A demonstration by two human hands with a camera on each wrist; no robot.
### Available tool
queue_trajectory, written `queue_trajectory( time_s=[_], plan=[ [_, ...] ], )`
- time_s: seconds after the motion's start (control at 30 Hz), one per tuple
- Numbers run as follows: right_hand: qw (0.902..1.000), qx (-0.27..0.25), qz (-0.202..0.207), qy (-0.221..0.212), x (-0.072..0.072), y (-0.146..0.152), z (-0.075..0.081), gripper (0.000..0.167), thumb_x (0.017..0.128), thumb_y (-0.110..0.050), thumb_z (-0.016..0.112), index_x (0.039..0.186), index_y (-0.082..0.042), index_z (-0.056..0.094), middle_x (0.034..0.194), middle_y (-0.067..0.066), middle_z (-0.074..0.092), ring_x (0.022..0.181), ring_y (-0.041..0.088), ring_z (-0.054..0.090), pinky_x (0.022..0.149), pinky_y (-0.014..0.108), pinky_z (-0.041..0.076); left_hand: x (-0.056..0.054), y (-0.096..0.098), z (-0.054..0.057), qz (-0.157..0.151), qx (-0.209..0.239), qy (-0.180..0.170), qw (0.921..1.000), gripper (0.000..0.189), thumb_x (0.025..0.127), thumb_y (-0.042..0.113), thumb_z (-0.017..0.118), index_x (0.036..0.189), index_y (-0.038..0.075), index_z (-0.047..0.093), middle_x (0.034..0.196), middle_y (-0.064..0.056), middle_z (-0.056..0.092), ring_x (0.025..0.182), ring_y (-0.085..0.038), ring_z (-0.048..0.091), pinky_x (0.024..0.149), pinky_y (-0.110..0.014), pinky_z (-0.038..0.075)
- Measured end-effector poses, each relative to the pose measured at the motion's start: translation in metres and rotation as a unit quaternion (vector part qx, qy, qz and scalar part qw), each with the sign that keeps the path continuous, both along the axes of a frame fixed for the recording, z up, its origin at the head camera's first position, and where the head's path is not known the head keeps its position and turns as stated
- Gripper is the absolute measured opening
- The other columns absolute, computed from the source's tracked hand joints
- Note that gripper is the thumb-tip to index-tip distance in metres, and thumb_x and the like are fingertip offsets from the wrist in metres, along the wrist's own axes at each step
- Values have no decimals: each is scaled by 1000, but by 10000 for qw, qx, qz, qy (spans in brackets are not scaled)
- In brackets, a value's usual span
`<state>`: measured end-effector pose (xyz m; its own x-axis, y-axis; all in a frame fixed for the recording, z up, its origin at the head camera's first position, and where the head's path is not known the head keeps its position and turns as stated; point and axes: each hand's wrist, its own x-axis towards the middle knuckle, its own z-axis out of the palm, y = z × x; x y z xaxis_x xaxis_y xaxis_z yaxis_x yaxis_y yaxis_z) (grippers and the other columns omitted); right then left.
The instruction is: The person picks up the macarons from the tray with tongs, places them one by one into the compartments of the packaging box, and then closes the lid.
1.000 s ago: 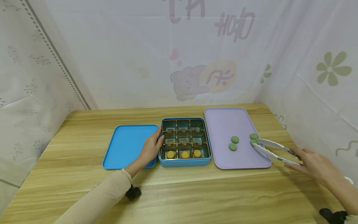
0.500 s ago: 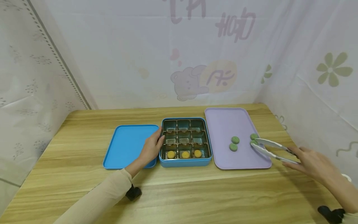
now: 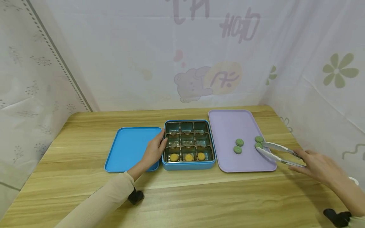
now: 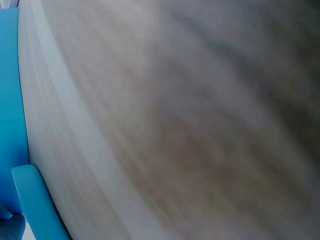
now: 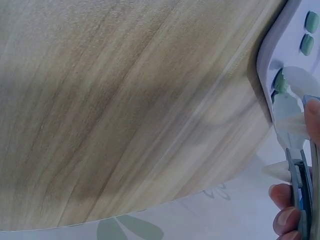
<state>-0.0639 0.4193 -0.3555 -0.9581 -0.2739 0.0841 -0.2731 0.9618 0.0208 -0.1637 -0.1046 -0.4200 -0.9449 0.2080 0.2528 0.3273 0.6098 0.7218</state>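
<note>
In the head view my left hand rests against the left side of a blue box, its thumb at the rim. A brown divided insert fills the box, and three small yellow cakes sit in its front row of compartments. My right hand grips white-tipped tongs over the right edge of a lilac tray. The tong tips stand either side of the nearer green macaron-like cake; another green cake lies just behind it. Two more green cakes lie farther left.
A flat blue lid lies left of the box, partly behind my left hand. The wooden table extends in front of everything. A patterned cloth hangs behind and at both sides.
The tongs have shifted slightly around the nearer green cake at the tray's right edge. My left hand and the box stay as they were.
</note>
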Motion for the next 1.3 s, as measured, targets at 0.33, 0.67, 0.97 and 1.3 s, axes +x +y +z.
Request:
queue_trajectory(
  time_s=[0.33, 0.67, 0.97, 1.3],
  plan=[
    [9999, 36, 12, 99, -1, -1, -2, 58, 72, -41, 78, 107, 1, 60, 68, 4, 57, 52, 10, 44, 43, 27, 35, 1, 0, -1, -36, 19, 19, 10000, 50, 101, 13, 45, 144, -6, 30, 129, -25, 52, 76, -23, 57, 69, -38, 47],
    [10000, -13, -41, -67, -4, -3, 0, 56, 73, -42, 77, 105, 0, 60, 70, 6, 58, 54, 12, 46, 44, 30, 36, 1, 0, 1, -31, -19, 9, 10000, 49, 101, 13, 44, 144, -6, 31, 138, -24, 46, 81, -25, 58, 72, -38, 47],
    [10000, -74, -32, -46, -6, -4, -1, 54, 74, -42, 77, 105, 0, 60, 72, 8, 60, 55, 15, 50, 44, 33, 39, 1, 0, 2, -10, -3, 51, 10000, 49, 101, 14, 45, 144, -6, 31, 140, -24, 44, 97, -31, 62, 77, -43, 50],
    [9985, -518, 116, 132, -17, -11, 3, 54, 76, -40, 76, 109, 1, 61, 74, 8, 64, 57, 15, 54, 45, 32, 40, 1, 0, 0, -26, -25, 24, 10000, 49, 101, 14, 45, 144, -5, 31, 129, -25, 53, 77, -26, 61, 70, -40, 48]
  ],
)
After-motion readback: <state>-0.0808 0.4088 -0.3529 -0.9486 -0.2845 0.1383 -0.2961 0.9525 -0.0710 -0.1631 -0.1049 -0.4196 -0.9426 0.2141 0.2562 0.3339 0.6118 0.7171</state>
